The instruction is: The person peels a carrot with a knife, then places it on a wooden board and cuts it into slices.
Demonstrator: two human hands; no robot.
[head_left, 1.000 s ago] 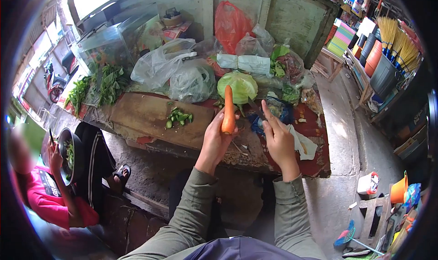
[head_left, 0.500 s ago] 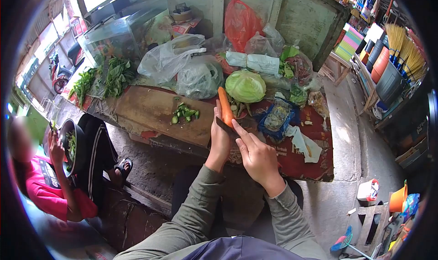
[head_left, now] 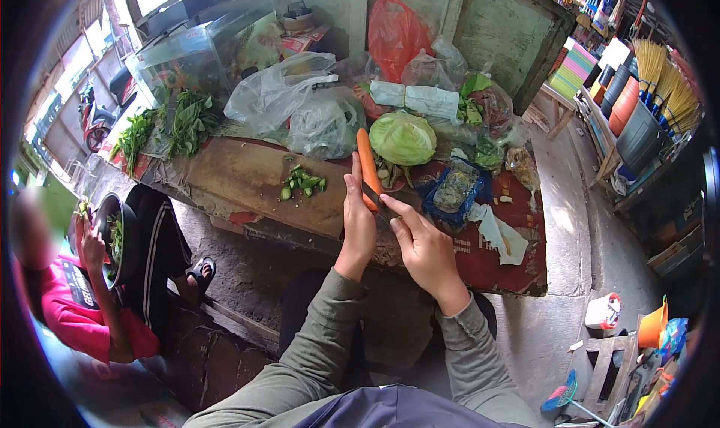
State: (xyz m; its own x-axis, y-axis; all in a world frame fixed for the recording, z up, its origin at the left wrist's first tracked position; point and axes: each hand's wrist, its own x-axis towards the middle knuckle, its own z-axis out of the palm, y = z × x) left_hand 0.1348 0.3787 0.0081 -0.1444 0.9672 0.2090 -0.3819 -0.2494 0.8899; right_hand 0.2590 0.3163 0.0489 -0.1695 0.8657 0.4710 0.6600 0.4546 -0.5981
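An orange carrot (head_left: 366, 158) points away from me, its lower end held by my left hand (head_left: 358, 225). My right hand (head_left: 426, 252) grips a dark knife (head_left: 371, 195) whose blade lies across the carrot; the handle is mostly hidden in the fingers. Just beyond the hands a green cabbage (head_left: 403, 138) rests on the table. Chopped green pieces (head_left: 302, 182) lie on the wooden board (head_left: 240, 174) to the left of my hands. A blue plastic bag (head_left: 454, 191) with a wrapped bundle sits to the right.
Leafy greens (head_left: 191, 120), clear plastic bags (head_left: 326, 124) and a red bag (head_left: 397, 38) line the table's back. White paper (head_left: 498, 235) lies on the right. At the left, a seated person in pink (head_left: 82, 308) holds a bowl (head_left: 120, 240) of greens.
The knife blade has moved up along the carrot. The carrot's tip and my left fingers are slightly farther from me.
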